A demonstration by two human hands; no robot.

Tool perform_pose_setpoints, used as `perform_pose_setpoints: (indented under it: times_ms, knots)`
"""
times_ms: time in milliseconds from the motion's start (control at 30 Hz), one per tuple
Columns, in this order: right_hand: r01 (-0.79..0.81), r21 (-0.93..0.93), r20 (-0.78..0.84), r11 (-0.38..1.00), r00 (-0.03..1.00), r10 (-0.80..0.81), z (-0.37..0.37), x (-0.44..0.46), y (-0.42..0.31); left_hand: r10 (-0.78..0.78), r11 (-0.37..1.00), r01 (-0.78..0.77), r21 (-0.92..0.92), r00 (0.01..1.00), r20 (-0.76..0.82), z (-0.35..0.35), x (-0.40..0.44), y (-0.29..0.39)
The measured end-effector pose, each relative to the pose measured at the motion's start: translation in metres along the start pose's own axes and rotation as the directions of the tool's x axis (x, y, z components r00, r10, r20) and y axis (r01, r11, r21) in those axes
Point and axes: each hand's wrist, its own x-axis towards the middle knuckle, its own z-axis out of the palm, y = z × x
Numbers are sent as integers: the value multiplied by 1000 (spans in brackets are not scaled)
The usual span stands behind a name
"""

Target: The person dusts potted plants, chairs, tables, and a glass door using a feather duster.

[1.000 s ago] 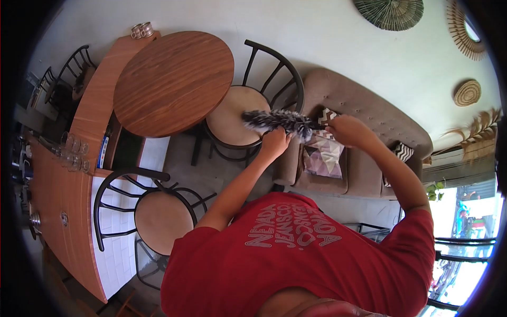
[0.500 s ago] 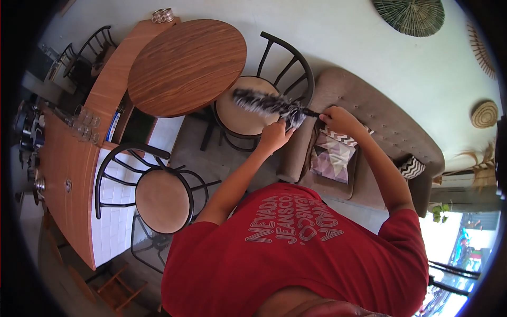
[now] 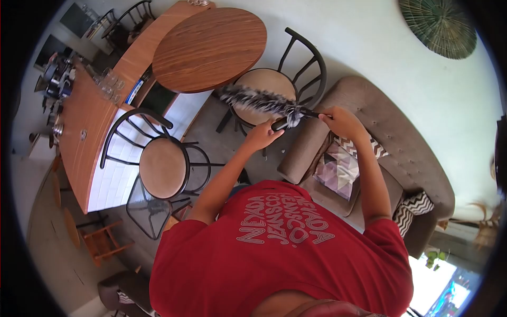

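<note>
A grey-and-black fluffy duster point(image 3: 253, 99) stretches over a chair seat, its fluffy end pointing left. My right hand point(image 3: 342, 122) is closed around its thin black handle point(image 3: 311, 113). My left hand point(image 3: 261, 136) is closed on a short black handle point(image 3: 279, 124) just below the fluff. A tuft of fluff touches this handle; whether it belongs to a second duster I cannot tell. Under the duster is the beige-seated black chair point(image 3: 266, 79), close to the round wooden table point(image 3: 211, 50).
A brown tufted sofa point(image 3: 359, 98) with patterned cushions point(image 3: 337, 171) is on the right. Another black chair point(image 3: 163, 168) stands left, beside a wooden counter point(image 3: 79, 153) bearing glasses point(image 3: 108, 84). A woven disc point(image 3: 438, 26) hangs on the wall. A glass-topped table point(image 3: 148, 208) is lower left.
The view has shifted, so the furniture sits differently in it. My left hand has come slightly away from the fluff, and the black handle in it now shows.
</note>
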Motion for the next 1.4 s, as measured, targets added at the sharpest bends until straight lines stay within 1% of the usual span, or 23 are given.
perform_pose_setpoints:
  times_ms: [33, 67, 133, 267, 333, 367, 467, 567, 633, 700, 733, 833, 900, 967, 1033, 1067, 1133, 1200, 1233, 1300, 1333, 1367, 1400]
  knots:
    - [-22, -66, -127, 998, 992, 13, 5, -4, 2, -113, 987, 124, -106, 988, 104, -7, -12, -2]
    - [-6, -58, -117, 998, 993, -1, 11, -8, 0, -135, 978, 142, -153, 990, 50, 2, -26, -21]
    - [-176, -255, -251, 951, 962, 111, 22, -16, -9, -175, 966, 171, -196, 985, 0, 12, -60, -54]
    - [-168, -297, -249, 940, 964, 93, 29, -20, -23, -243, 935, 248, -253, 969, 52, 21, -110, -127]
    - [-67, -266, -63, 962, 997, 52, 0, -23, -48, -284, 926, 301, -230, 953, 105, 12, -117, -140]
    - [-79, -260, -70, 962, 996, 63, -10, -23, -58, -325, 914, 349, -207, 935, 142, 4, -118, -149]
    - [-27, -166, 26, 986, 999, 31, -26, -21, -96, -160, 969, 172, -178, 984, 78, -19, -107, -161]
    - [-110, -331, -93, 937, 992, 84, -9, -11, -156, -63, 914, 77, -399, 997, 47, -62, -102, -154]
    - [-193, -625, -286, 756, 958, 7, 16, -2, -178, -23, 884, 66, -463, 995, 98, -102, -111, -134]
    - [-134, -658, -253, 741, 966, -51, 34, 0, -205, 26, 850, 53, -524, 989, 142, -149, -120, -107]
    - [-68, -677, -228, 733, 966, -121, 41, 0, -219, 174, 788, -42, -614, 972, 157, -177, -127, -93]
    - [-115, -700, -178, 705, 984, -16, 51, -5, -256, 565, 557, -342, -757, 824, 44, -269, -147, -47]
    - [-185, -641, -202, 745, 977, 68, 47, -13, -263, 684, 339, -422, -841, 724, -87, -321, -167, -20]
    - [-231, -400, -23, 887, 970, 243, 31, -16, -286, 831, -53, -404, -913, 490, -265, -356, -178, -13]
    - [-305, -332, 59, 892, 938, 343, 37, -20, -290, 837, -269, -237, -934, 422, -348, -376, -203, -4]
    - [-270, -200, -24, 942, 962, 270, 51, -25, -279, 836, -274, -228, -934, 424, -349, -382, -207, 3]
    - [-219, -64, -108, 974, 971, 211, 73, -35, -265, 728, -495, -298, -816, 369, -577, -388, -211, 29]
    - [-415, -41, -192, 909, 896, 400, 88, -44, -262, 573, -679, -352, -644, 294, -765, -388, -213, 45]
    - [-425, -35, -190, 904, 891, 412, 98, -48, -265, 575, -680, -341, -649, 301, -761, -382, -226, 43]
    - [-513, -51, -373, 857, 806, 460, 121, -56, -271, 607, -529, -229, -817, 570, -553, -392, -238, 53]
    - [-554, -41, -419, 832, 765, 489, 139, -62, -266, 886, -291, -5, -957, 377, -271, -414, -202, 51]
    - [-566, -24, -419, 824, 754, 506, 149, -66, -268, 892, -281, 15, -960, 373, -255, -403, -197, 49]
    - [-577, 60, -345, 815, 754, 559, 157, -74, -272, 913, -268, -132, -954, 280, -296, -381, -196, 46]
